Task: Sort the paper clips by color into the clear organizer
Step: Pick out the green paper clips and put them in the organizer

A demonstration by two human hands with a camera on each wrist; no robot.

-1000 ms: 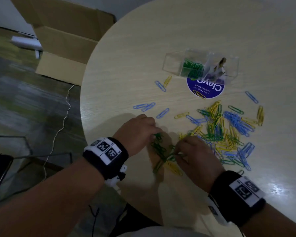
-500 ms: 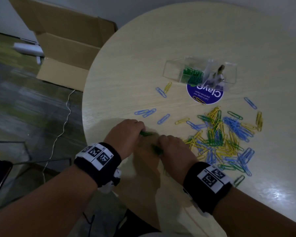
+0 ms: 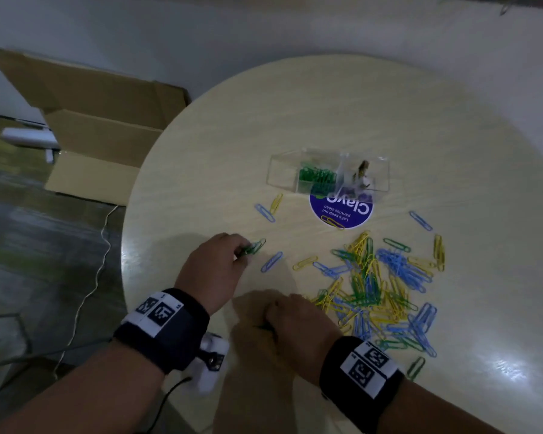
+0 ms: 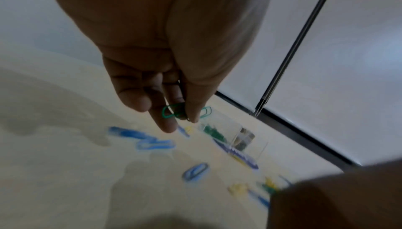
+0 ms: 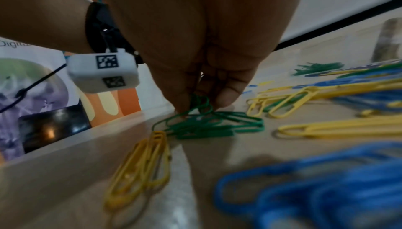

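Note:
A mixed pile of green, yellow and blue paper clips (image 3: 373, 286) lies right of centre on the round table (image 3: 326, 104). Beyond it stands the clear organizer (image 3: 282, 170), with green clips (image 3: 317, 177) in one compartment. My left hand (image 3: 243, 250) is raised a little and pinches a few green clips (image 4: 172, 112) between thumb and fingers. My right hand (image 3: 268, 324) is near the table's front edge; its fingertips (image 5: 226, 98) pinch a bunch of green clips (image 5: 208, 126) that still rest on the table. Yellow clips (image 5: 141, 164) lie just beside that bunch.
A round purple sticker (image 3: 342, 211) sits in front of the organizer. Loose blue clips (image 3: 271, 261) and yellow clips (image 3: 304, 263) are scattered between my hands and the organizer. An open cardboard box (image 3: 107, 126) and a cable (image 3: 98, 267) are on the floor to the left.
My hands have parted. The left hand rose and moved away from me with a few green clips. The right hand drew the other green clips back toward the front edge.

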